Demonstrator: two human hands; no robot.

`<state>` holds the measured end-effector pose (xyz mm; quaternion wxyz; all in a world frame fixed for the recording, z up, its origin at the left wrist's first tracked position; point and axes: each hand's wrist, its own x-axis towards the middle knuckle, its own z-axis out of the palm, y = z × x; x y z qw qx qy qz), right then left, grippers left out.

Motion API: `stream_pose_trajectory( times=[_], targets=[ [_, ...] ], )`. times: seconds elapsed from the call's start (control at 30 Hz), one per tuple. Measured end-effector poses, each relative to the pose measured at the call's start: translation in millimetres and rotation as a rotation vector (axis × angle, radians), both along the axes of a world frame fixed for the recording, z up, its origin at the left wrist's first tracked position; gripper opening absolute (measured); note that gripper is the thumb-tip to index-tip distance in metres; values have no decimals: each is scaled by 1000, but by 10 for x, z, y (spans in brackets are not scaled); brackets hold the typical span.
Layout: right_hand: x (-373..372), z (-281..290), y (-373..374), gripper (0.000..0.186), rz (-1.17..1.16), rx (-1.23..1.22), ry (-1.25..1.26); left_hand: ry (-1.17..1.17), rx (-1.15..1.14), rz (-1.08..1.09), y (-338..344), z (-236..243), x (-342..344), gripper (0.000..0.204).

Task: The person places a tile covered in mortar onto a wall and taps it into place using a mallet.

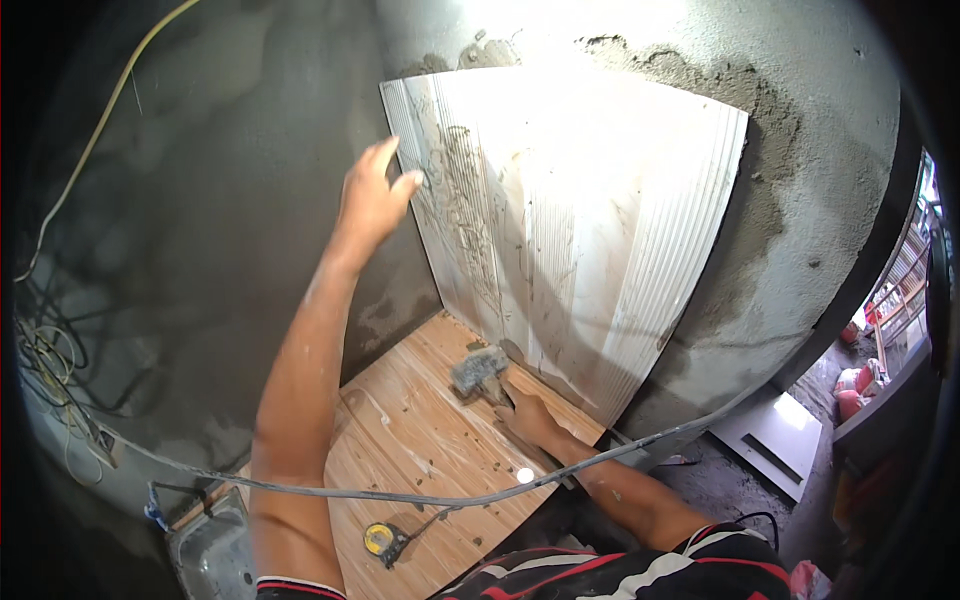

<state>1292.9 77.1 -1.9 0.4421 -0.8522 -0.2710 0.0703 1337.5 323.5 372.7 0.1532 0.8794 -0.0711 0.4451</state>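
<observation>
My left hand (pixel 374 195) is raised at the left edge of a large pale wall tile (pixel 570 220), thumb and fingers apart, holding nothing. Whether its fingertips touch the tile I cannot tell. The tile has ribbed bands and grey mortar smears, mostly on its left side, and stands against the wall. Lower down, my right hand (pixel 532 418) is closed round the handle of a hammer (pixel 480 372) with a blocky grey head. This hammer is low over the wood-patterned surface (pixel 390 450), close to the tile's bottom edge.
A grey cable (pixel 400 495) stretches across in front of both arms. On the wood-patterned surface lie a yellow-black tape measure (pixel 380 540) and several crumbs. A metal sink (pixel 215 555) stands at lower left, below tangled wires (pixel 55 365). Rough mortar (pixel 775 150) borders the tile; a white panel (pixel 775 440) lies at right.
</observation>
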Motion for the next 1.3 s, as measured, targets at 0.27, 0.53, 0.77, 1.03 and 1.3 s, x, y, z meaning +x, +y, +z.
stream_pose_trajectory(
  times=[0.27, 0.53, 0.77, 1.03, 1.3],
  targets=[
    [603, 1230, 713, 52, 7, 374, -265, 2, 230, 70, -189, 720, 631, 91],
    [860, 2179, 892, 51, -1, 415, -446, 16, 181, -113, -120, 874, 822, 86],
    [871, 2249, 996, 48, -110, 481, -467, -2, 177, -128, -153, 850, 837, 80],
    [859, 2328, 1011, 52, -88, 598, -608, 52, 169, -81, -211, 954, 768, 74],
    [820, 2449, 897, 52, -79, 594, -546, 15, 196, -79, -161, 929, 794, 72]
  ],
)
